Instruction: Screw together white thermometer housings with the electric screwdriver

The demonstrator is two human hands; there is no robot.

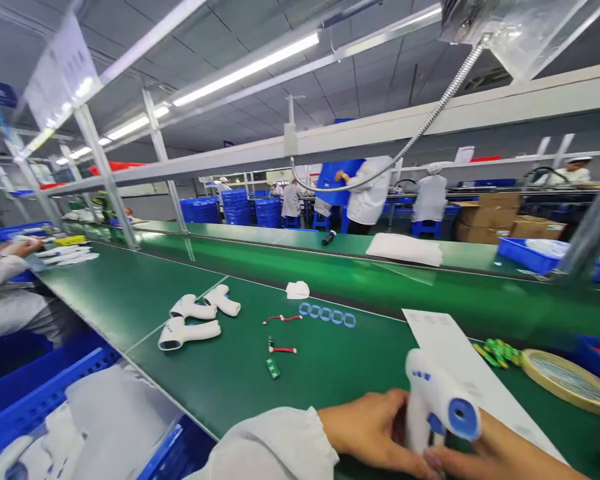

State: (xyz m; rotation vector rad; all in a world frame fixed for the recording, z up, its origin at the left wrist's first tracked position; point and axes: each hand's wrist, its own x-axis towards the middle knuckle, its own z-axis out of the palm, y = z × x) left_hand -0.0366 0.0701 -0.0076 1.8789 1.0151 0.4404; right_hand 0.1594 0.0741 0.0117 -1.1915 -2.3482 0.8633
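You hold a white, gun-shaped device (443, 387) over the bench (330, 373), its handle (417, 423) pointing down and its head sloping toward you. A blue disc (464, 420) with a small dark centre caps the near end; small blue marks (421, 376) dot the far part, and a blue trigger (436, 425) shows beneath. The handle's lower end is hidden.

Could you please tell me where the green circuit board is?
In the head view, the board lies slightly left of centre on the worktop, just nearer than a red wire.
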